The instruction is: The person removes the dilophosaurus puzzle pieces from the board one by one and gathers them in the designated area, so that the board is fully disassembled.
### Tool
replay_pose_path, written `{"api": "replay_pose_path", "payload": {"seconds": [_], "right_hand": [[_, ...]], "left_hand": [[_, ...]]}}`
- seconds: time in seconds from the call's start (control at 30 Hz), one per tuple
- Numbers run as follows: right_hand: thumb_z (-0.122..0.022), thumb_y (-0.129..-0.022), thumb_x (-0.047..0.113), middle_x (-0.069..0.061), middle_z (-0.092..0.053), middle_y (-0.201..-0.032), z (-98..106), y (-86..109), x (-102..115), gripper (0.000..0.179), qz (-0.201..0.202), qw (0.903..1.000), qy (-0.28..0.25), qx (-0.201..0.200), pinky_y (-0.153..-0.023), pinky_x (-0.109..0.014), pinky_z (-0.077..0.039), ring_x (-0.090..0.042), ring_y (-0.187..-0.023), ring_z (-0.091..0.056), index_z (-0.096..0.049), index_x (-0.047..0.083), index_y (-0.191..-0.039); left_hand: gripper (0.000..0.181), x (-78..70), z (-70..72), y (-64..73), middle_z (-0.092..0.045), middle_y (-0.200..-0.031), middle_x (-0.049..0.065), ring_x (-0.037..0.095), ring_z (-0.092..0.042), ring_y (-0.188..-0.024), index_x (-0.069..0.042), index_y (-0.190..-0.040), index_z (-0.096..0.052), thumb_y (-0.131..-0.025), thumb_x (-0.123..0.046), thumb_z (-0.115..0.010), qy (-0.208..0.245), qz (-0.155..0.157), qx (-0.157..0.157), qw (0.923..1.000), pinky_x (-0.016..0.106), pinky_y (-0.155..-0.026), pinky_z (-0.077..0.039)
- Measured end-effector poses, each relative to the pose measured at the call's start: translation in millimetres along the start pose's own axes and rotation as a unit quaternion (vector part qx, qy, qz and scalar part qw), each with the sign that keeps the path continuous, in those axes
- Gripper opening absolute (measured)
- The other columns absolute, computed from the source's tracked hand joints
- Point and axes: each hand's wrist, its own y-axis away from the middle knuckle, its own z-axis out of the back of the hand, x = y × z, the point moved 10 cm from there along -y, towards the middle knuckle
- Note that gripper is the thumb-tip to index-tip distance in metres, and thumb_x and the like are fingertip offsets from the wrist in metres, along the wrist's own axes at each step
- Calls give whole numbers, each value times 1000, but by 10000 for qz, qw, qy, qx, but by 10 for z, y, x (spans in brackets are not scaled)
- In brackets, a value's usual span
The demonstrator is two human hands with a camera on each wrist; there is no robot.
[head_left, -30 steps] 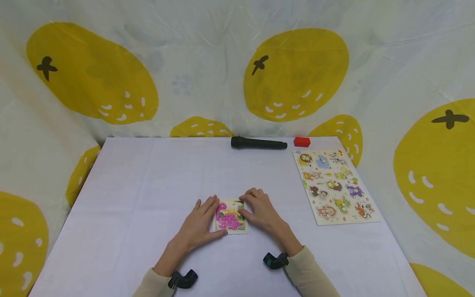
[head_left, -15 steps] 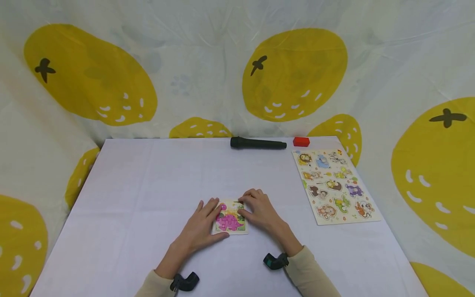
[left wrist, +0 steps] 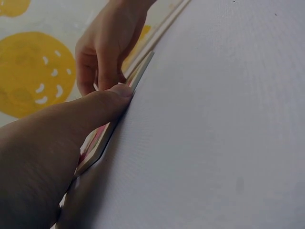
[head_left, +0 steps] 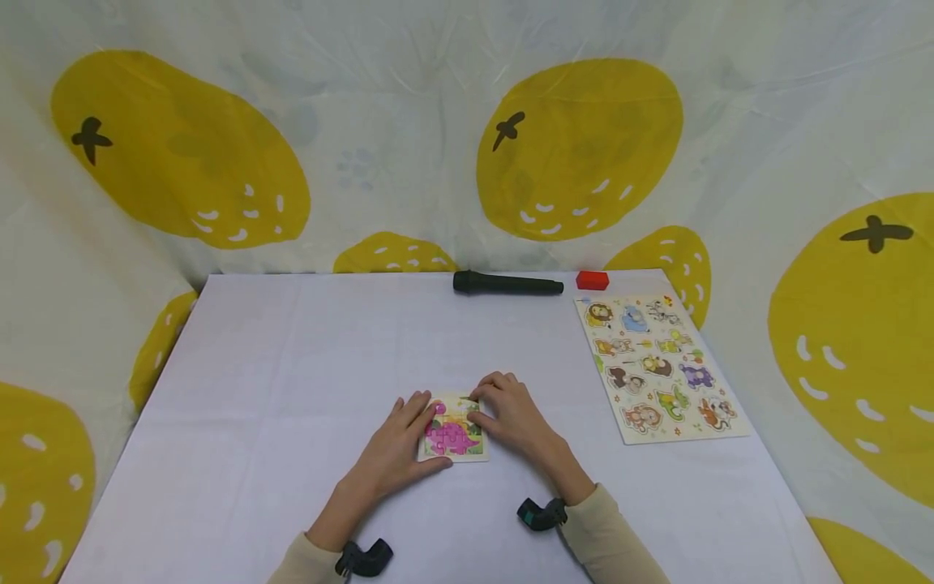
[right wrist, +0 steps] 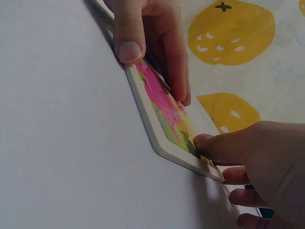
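A small square jigsaw puzzle [head_left: 454,438] with a pink dinosaur lies in a pale frame on the table, between both hands. My left hand [head_left: 394,442] rests at its left side with fingers fairly straight. The fingertips overlap the dinosaur's neck, and in the left wrist view the thumb [left wrist: 107,102] lies on the near edge. My right hand [head_left: 511,412] is at the upper right corner, fingers curled, thumb and index finger pinching at a puzzle piece there. In the right wrist view its thumb [right wrist: 214,145] presses on the picture near the corner; the piece is mostly hidden.
A larger board with animal pieces [head_left: 660,381] lies at the right of the white table [head_left: 292,365]. Along the back edge are a black flashlight-shaped stick [head_left: 507,283] and a small red block [head_left: 592,281]. A curtain [head_left: 394,122] with yellow fruit hangs behind.
My left hand has shifted slightly right, its fingertips now further over the dinosaur's neck and its thumb further along the near edge. My right hand has barely moved.
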Motion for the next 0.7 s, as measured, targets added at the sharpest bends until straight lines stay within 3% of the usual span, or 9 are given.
{"api": "replay_pose_path", "payload": {"seconds": [0.2,0.5,0.7], "right_hand": [[-77,-88,32,-1,-63,-112,28,6,-6,23,-194,9998,18,99,-86,-37,-49,-18,-101,-54,-77,18,-107],[-74,-91,23,5,-54,-105,-59,-19,-50,25,-542,9921,-871,729,-78,-26,-47,-7,-87,-49,-69,13,-114],[-72,-93,22,4,-54,-107,-84,-25,-51,25,-497,9912,-919,810,-85,-30,-50,-7,-91,-51,-65,12,-115]], "left_hand": [[96,-15,14,-5,-39,-160,10,28,-36,-150,-6,-149,-47,-79,-66,-73,26,27,3,10000,46,-124,-27],[96,-23,23,-6,-40,-159,10,28,-37,-149,-4,-147,-49,-78,-66,-74,54,7,-61,10000,47,-123,-28],[95,-27,27,-5,-42,-159,11,29,-38,-149,-3,-146,-50,-78,-65,-74,12,-58,-157,9999,48,-122,-29]]}}
